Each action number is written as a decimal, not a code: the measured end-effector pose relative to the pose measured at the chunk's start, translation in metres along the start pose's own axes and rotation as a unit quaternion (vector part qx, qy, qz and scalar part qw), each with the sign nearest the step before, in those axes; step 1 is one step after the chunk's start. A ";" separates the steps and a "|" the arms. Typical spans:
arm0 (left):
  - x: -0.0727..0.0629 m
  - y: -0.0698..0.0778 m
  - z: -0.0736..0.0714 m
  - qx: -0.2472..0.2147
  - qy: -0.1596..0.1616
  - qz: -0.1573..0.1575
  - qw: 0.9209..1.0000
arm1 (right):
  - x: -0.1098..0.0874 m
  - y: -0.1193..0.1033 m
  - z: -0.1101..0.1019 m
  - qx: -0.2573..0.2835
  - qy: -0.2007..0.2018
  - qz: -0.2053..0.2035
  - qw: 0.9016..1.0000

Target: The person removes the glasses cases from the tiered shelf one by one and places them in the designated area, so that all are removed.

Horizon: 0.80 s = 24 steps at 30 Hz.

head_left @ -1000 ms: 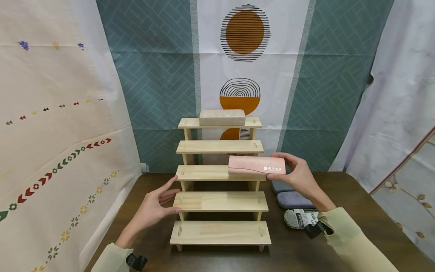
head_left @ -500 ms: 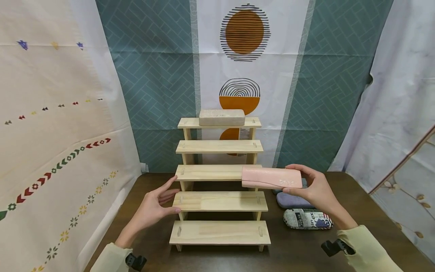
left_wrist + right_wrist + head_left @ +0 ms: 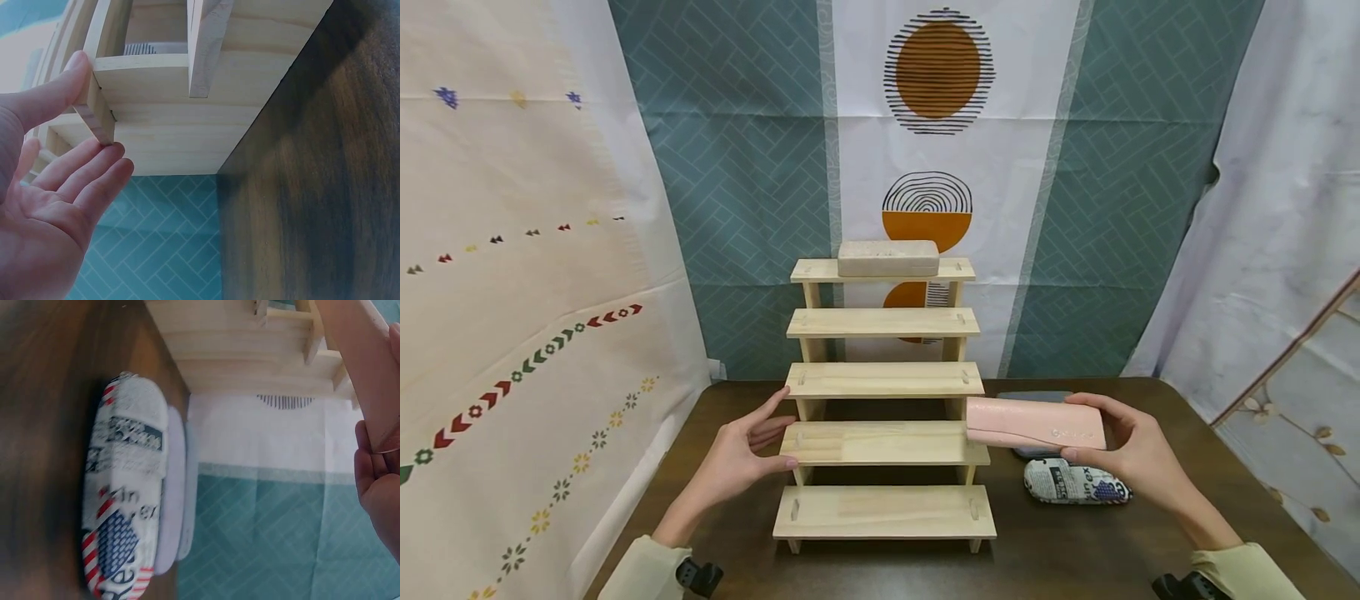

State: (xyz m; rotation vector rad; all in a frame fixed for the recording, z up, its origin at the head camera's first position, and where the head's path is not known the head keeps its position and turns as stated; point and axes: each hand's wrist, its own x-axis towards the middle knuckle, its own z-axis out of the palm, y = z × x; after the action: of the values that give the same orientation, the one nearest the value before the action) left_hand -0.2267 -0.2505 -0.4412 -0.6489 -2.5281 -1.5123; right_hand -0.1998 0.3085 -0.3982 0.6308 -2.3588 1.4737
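My right hand (image 3: 1138,454) pinches the right end of a pink glasses case (image 3: 1026,423). The case is held level at the right side of a stepped wooden display rack (image 3: 883,442); whether they touch cannot be told. In the right wrist view the pink case (image 3: 365,369) shows at the upper right. My left hand (image 3: 745,442) is at the rack's left side. In the left wrist view, its thumb and fingertips grip the end of one shelf board (image 3: 94,109). A beige glasses case (image 3: 887,259) lies on the top step.
Right of the rack, a newsprint-patterned glasses case (image 3: 1075,482) lies on the dark wooden table (image 3: 1037,558). A lavender case (image 3: 172,494) and a blue-grey case (image 3: 189,494) lie beyond it. Patterned cloths (image 3: 737,167) hang behind and at both sides.
My right hand has moved right and down toward me with the pink glasses case, away from in front of the third step. My left hand has stayed in place.
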 end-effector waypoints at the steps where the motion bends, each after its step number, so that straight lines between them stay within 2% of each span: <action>1: 0.000 0.000 0.000 -0.001 -0.001 0.001 1.000 | -0.002 0.001 -0.002 0.000 0.000 0.003 1.000; 6: 0.001 0.000 -0.002 0.000 -0.004 0.007 1.000 | -0.016 0.006 -0.011 -0.002 -0.006 0.004 1.000; 14: 0.001 0.000 -0.001 0.008 -0.001 -0.001 1.000 | -0.037 0.016 -0.024 -0.016 -0.011 0.002 1.000; 24: 0.001 0.002 0.000 0.019 0.004 0.012 1.000 | -0.058 0.037 -0.036 -0.027 -0.020 0.023 0.999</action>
State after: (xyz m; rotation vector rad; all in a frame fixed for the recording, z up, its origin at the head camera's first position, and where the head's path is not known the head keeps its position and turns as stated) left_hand -0.2270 -0.2491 -0.4391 -0.6655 -2.5272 -1.4537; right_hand -0.1676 0.3673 -0.4379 0.6025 -2.4505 1.4229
